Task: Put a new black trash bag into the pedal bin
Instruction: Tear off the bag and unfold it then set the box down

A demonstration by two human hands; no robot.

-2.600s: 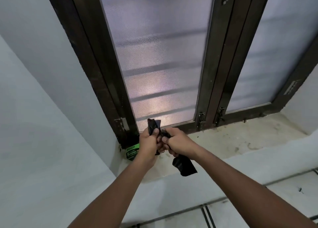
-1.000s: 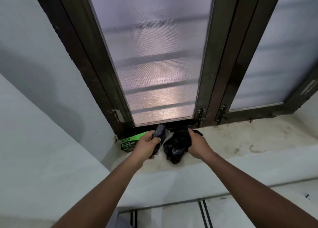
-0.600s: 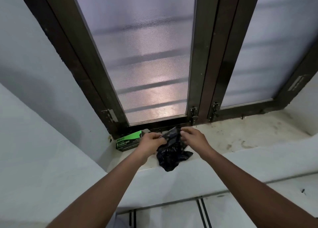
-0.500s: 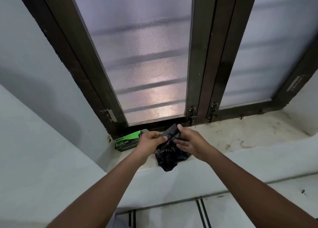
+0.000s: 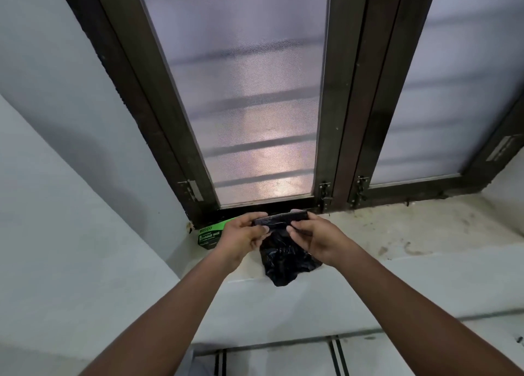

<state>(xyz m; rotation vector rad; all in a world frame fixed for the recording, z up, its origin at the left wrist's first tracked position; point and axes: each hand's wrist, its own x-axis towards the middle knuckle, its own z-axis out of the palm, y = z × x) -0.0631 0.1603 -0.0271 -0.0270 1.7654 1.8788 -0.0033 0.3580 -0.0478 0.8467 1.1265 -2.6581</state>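
Note:
A folded black trash bag point(image 5: 283, 258) hangs between my hands above the window sill point(image 5: 411, 234). My left hand point(image 5: 241, 235) pinches the left end of its flat folded top strip. My right hand point(image 5: 314, 239) pinches the right end of the same strip. The crumpled lower part of the bag droops over the sill's front edge. A green and black garbage bag box point(image 5: 211, 235) lies on the sill just left of my left hand, partly hidden by it. The pedal bin is not in view.
A dark-framed window with frosted panes point(image 5: 249, 92) rises straight behind the sill. A pale wall point(image 5: 71, 219) closes in on the left. The stained sill stretches to the right. Tiled floor point(image 5: 283, 358) shows at the bottom.
The bag lay crumpled on the sill a second ago. Both hands have since taken its top edge and stretched it into a flat strip, lifting it slightly.

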